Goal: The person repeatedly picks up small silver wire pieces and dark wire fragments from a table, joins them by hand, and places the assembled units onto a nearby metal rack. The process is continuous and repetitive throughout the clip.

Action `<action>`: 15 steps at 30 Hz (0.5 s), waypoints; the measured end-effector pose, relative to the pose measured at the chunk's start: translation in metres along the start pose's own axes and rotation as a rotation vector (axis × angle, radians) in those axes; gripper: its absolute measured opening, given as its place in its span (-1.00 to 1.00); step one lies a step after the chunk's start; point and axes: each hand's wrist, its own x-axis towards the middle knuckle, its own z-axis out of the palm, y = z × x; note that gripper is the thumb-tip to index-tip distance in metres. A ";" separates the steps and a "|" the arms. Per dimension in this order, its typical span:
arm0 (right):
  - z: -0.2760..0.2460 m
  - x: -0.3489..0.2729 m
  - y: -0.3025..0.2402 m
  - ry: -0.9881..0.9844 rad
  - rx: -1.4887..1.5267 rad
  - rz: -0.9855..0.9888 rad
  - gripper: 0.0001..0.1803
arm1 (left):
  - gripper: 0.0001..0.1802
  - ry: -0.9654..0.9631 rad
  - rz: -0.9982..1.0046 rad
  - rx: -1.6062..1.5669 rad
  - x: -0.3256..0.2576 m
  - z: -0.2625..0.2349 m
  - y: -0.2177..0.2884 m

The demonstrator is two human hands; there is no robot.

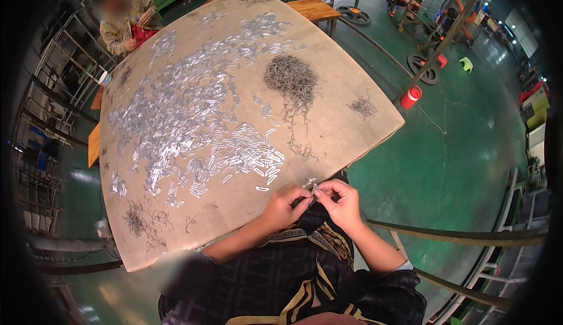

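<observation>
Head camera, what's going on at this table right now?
A person sits at a cardboard-covered table, both hands together at its near edge. The left hand and right hand pinch a small metal piece between them. Shiny metal strips cover the board, with a dark wire pile beyond. Another person works at the far corner.

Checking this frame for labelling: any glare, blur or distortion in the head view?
Head view: heavy fisheye, the cardboard sheet edges bow and the corners go black; overhead lights glare off the green floor and the shiny metal strips; left hand and right hand sharp, the small metal piece between them too tiny to resolve.
</observation>
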 end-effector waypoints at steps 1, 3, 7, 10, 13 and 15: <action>-0.001 -0.001 0.000 0.009 -0.016 -0.016 -0.90 | -0.89 -0.052 0.011 0.008 0.006 -0.007 0.000; -0.002 -0.001 0.000 0.022 -0.042 -0.045 -0.90 | -0.89 -0.075 0.038 0.062 0.019 -0.015 -0.008; -0.005 -0.004 -0.001 0.045 -0.089 -0.085 -0.90 | -0.92 -0.020 0.137 0.279 0.059 -0.017 -0.029; -0.006 -0.007 0.001 0.054 -0.094 -0.099 -0.90 | -0.90 -0.089 0.259 0.549 0.078 -0.002 -0.062; -0.003 -0.008 -0.001 0.071 -0.076 -0.102 -0.91 | -0.85 -0.200 0.316 0.692 0.089 0.010 -0.081; -0.003 -0.008 -0.002 0.079 -0.072 -0.097 -0.91 | -0.86 -0.252 0.351 0.795 0.093 0.016 -0.085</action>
